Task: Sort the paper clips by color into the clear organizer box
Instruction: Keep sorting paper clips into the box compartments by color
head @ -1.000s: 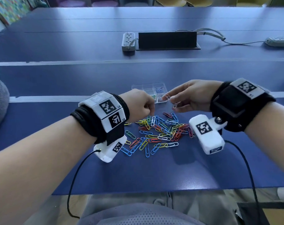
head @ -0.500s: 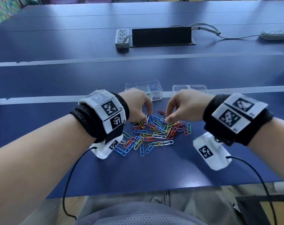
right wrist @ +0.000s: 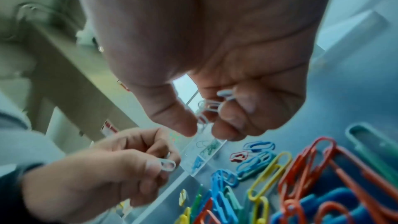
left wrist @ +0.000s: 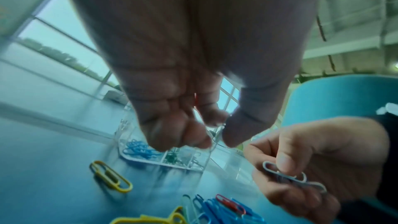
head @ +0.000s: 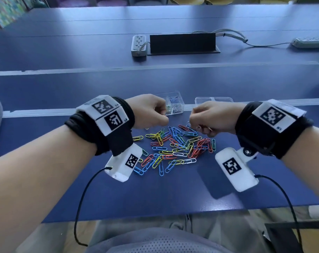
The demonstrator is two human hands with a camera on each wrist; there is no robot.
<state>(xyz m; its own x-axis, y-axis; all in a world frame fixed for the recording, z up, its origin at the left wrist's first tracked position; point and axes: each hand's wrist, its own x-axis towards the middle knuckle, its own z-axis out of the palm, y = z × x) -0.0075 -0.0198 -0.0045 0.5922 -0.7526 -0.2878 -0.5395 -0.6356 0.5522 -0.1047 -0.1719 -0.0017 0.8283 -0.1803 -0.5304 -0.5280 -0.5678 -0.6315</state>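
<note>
A heap of mixed-colour paper clips point(head: 173, 147) lies on the blue table. Just beyond it stands the clear organizer box point(head: 179, 106), with blue clips point(left wrist: 137, 149), green clips point(left wrist: 172, 157) and white ones in separate compartments. My left hand point(head: 163, 115) hovers right in front of the box, fingers curled, pinching a single white clip point(right wrist: 168, 165). My right hand point(head: 195, 125) is raised over the far right of the heap. It pinches a few white clips point(right wrist: 206, 110) between thumb and fingers; they show as grey clips point(left wrist: 295, 176) in the left wrist view.
The box's clear lid point(head: 213, 100) lies right of the box, behind my right hand. Two power strips point(head: 138, 45) point(head: 310, 42) and a black cable hatch point(head: 182, 43) sit far back. A lone yellow clip point(left wrist: 109, 176) lies left of the heap. The table's front edge point(head: 155, 214) is close to my body.
Both hands were down on the heap half a second ago. They have since lifted off it, each holding white clips, the left one nearer the box.
</note>
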